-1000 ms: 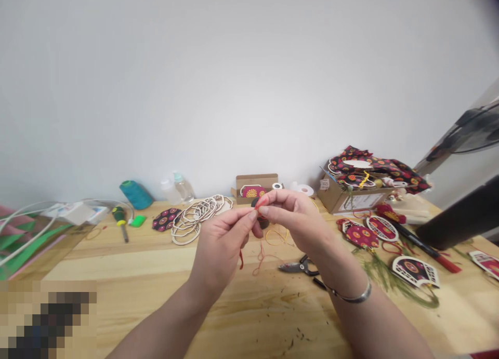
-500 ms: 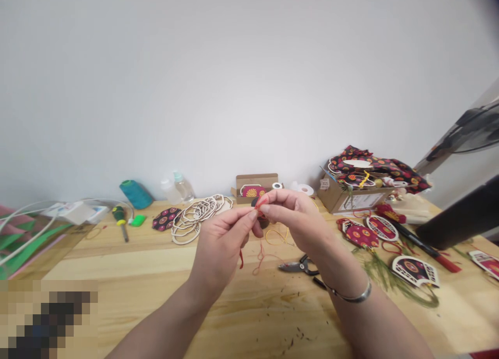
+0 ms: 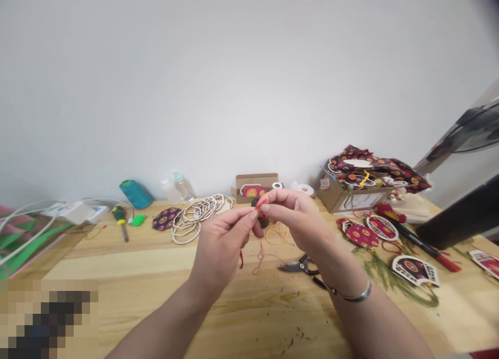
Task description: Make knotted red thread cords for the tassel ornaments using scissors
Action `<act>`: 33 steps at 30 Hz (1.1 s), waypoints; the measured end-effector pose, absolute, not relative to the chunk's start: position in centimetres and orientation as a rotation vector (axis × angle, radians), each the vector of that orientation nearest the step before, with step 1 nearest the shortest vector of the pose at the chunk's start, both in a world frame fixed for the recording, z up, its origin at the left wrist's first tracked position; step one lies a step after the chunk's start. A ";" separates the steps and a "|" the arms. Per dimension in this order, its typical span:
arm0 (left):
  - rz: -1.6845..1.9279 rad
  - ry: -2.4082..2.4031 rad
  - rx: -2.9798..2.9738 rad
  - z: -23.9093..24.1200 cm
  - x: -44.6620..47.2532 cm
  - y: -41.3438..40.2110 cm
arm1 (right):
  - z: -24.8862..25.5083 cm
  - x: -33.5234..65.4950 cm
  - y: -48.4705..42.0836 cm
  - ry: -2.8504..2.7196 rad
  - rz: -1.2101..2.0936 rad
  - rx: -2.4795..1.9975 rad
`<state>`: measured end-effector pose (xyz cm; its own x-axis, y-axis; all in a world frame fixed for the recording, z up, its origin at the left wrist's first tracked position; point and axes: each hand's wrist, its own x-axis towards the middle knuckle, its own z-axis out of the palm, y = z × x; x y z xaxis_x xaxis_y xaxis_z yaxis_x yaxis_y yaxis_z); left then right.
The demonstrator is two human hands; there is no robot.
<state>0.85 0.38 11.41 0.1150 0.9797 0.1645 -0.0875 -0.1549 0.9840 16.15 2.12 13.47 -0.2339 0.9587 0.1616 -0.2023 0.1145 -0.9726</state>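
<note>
My left hand (image 3: 226,239) and my right hand (image 3: 298,216) meet fingertip to fingertip above the middle of the wooden table. Both pinch a red cord (image 3: 262,205), whose loop rises between my right thumb and index finger. A red end pokes out below my left fingers, and a thin red strand trails down toward the tabletop. The exact knot or crossing is hidden by my fingertips. Behind them stands a small dark round object (image 3: 264,223), partly covered. Black-handled shears (image 3: 296,266) lie just under my right hand, near a loop of yellow cord (image 3: 277,236).
Thin wooden cut-out frames (image 3: 191,224), a screwdriver (image 3: 122,224) and a teal thread cone (image 3: 135,194) lie to the left. On the right are a cardboard box (image 3: 346,199) heaped with patterned fabric, several fabric-and-wood ornaments (image 3: 415,270) and a red-tipped marker (image 3: 429,250).
Hardly anything differs. Both hands keep the same pinch on the red cord, with only a very slight shift at the fingertips.
</note>
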 end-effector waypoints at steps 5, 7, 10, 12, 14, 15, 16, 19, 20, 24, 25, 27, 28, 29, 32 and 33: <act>1.269 0.984 1.334 11.5 0.9 0.3 | 13.6 16.2 2.0 -1.297 1.367 -0.856; 1.257 0.993 1.324 11.4 0.9 0.3 | 13.6 16.2 2.0 -1.292 1.370 -0.879; 1.230 1.014 1.321 11.3 0.9 0.2 | 13.6 16.2 2.0 -1.290 1.379 -0.898; 1.209 1.027 1.333 11.3 0.9 0.2 | 13.5 16.2 2.1 -1.285 1.388 -0.894; 1.199 1.043 1.342 11.3 0.9 0.1 | 13.5 16.3 2.1 -1.279 1.389 -0.893; 1.197 1.049 1.344 11.3 0.9 0.1 | 13.4 16.2 2.2 -1.274 1.386 -0.899; 1.195 1.052 1.344 11.3 0.9 0.1 | 13.4 16.2 2.2 -1.269 1.381 -0.908; 1.195 1.043 1.338 11.4 0.9 0.2 | 13.6 16.2 2.3 -1.254 1.371 -0.930; 1.198 1.037 1.333 11.5 0.9 0.2 | 13.6 16.2 2.3 -1.248 1.369 -0.934; 1.219 1.002 1.313 11.5 0.9 0.3 | 13.9 16.2 2.3 -1.230 1.344 -0.948; 1.229 0.993 1.310 11.5 0.9 0.3 | 13.9 16.3 2.3 -1.230 1.334 -0.950; 1.245 0.980 1.306 11.5 0.9 0.3 | 14.0 16.3 2.3 -1.223 1.320 -0.948; 1.250 0.977 1.304 11.5 0.9 0.3 | 14.0 16.3 2.4 -1.216 1.312 -0.947; 1.254 0.975 1.301 11.5 0.8 0.3 | 14.1 16.4 2.4 -1.206 1.301 -0.950; 1.263 0.973 1.289 11.4 0.8 0.3 | 14.1 16.5 2.6 -1.172 1.266 -0.976; 1.268 0.973 1.287 11.4 0.8 0.3 | 14.0 16.5 2.7 -1.165 1.263 -0.981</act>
<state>0.80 0.35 11.42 0.1127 0.9828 0.1466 -0.1129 -0.1339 0.9845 16.52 2.67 14.03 -0.0534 0.9937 0.0988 -0.1781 0.0879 -0.9801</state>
